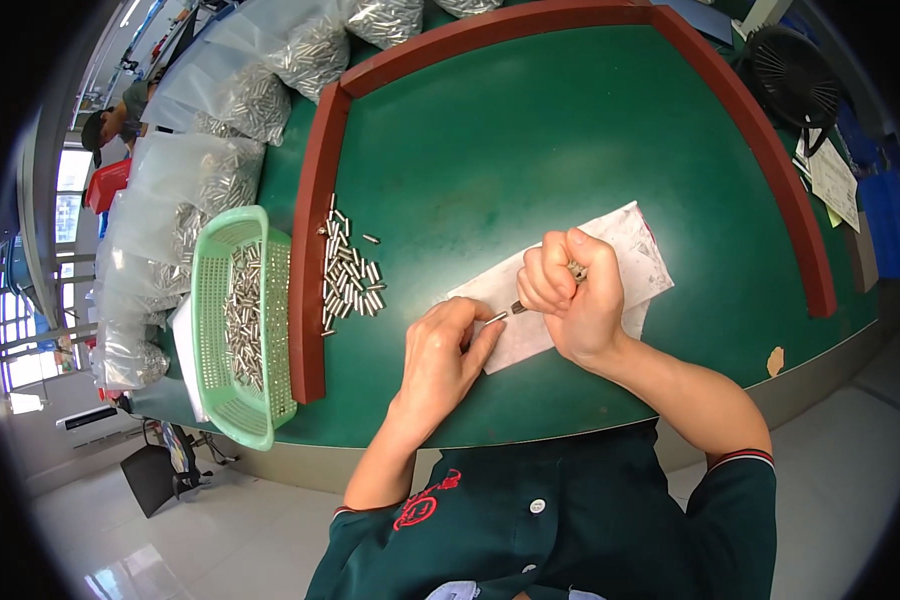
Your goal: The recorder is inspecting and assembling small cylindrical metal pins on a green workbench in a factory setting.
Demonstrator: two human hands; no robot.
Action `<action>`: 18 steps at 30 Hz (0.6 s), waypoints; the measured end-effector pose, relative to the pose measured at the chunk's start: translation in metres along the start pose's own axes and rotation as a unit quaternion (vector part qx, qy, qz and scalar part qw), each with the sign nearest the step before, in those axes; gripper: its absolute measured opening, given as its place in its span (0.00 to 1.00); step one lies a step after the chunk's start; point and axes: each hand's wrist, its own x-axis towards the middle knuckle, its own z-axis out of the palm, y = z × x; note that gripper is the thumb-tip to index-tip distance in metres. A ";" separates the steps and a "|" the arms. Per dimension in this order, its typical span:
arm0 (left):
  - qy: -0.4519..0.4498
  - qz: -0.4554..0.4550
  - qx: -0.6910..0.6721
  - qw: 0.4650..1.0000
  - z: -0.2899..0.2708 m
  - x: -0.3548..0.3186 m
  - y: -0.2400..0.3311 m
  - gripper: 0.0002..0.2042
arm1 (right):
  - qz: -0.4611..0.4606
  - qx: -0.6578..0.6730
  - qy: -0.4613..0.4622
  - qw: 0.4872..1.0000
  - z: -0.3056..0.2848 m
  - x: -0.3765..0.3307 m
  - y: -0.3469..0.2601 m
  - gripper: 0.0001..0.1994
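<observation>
Green table w/ red-brown rim, mint basket, silver pins

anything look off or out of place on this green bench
One small metal pin lies apart from the loose heap of metal pins by the red-brown wooden rim. The green plastic mesh basket of pins sits tilted, overhanging the table edge.

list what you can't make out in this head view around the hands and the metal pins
- Tool in the right hand: the closed fingers hide most of it; its kind is unclear.
- Small pin at the left hand: too small to tell its ends.
- Pins in the green basket: too small to count.
- Clear bags of pins: cut off at the top edge.
</observation>
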 end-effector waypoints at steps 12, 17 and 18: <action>0.037 -0.015 -0.028 0.999 0.006 -0.003 -0.003 0.04 | 0.025 -0.012 -0.004 1.000 0.001 -0.001 0.007 0.19; 0.035 -0.015 -0.029 0.999 0.006 -0.002 -0.002 0.03 | 0.026 -0.012 -0.006 1.000 0.002 0.000 0.005 0.19; 0.035 -0.016 -0.029 0.999 0.006 -0.002 -0.002 0.03 | 0.024 -0.020 -0.009 0.999 0.002 0.000 0.005 0.19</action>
